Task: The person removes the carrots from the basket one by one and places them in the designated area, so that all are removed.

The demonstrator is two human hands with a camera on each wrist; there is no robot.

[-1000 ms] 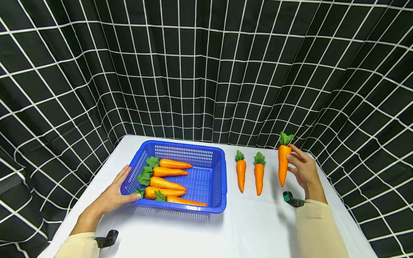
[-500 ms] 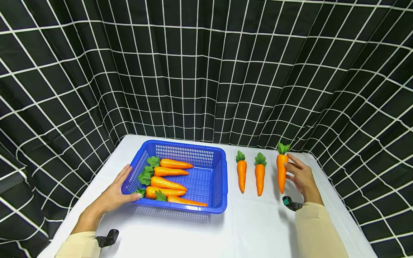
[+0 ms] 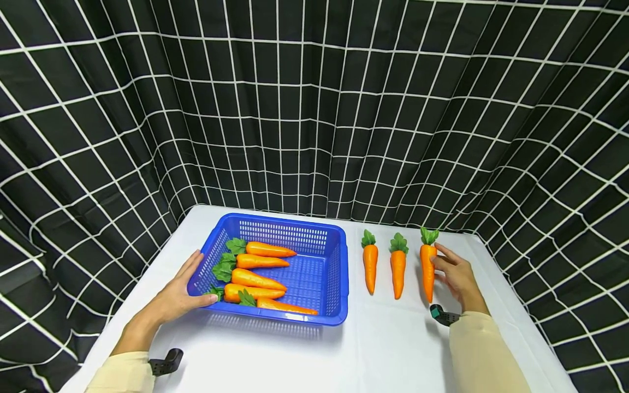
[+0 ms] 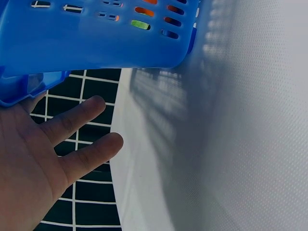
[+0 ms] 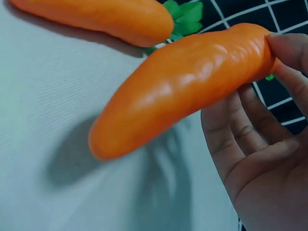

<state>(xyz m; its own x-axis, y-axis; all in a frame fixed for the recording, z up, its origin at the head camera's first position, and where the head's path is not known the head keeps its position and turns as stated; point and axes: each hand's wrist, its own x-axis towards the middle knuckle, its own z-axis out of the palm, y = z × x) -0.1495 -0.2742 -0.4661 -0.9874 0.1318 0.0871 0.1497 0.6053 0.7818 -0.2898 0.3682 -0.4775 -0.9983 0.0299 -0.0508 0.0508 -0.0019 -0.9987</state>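
- The carrot [image 3: 427, 267] gripped by the right hand [image 3: 457, 278] has been brought down a lot over the last second: it was held up well above the table [image 3: 383, 349], and now it's lowered almost level with the row, tip close to the cloth
- In the right wrist view the carrot [image 5: 183, 86] is seen just off the surface with a shadow under it, so it's probably not fully set down yet; it's pinched near its leafy end by the thumb and fingers [image 5: 288, 48], palm open behind it
- So the row is being extended: two carrots [image 3: 370, 266] [image 3: 398, 265] are already laid side by side right of the blue basket [image 3: 339, 273], and the held one is lined up just beside them as a third
- The left hand [image 3: 172, 297] hasn't been moved at all; it's rested flat against the basket's near left corner, fingers straight, nothing grasped. In the left wrist view the basket rim [image 4: 96, 43] is touched by the palm side
- Five carrots [image 3: 255, 278] are left lying in the basket
- Room-wise: the right table edge and the checked curtain [image 3: 540, 218] are close behind the right hand, so not much space is left further right; plenty of bare table is left in front, toward the person
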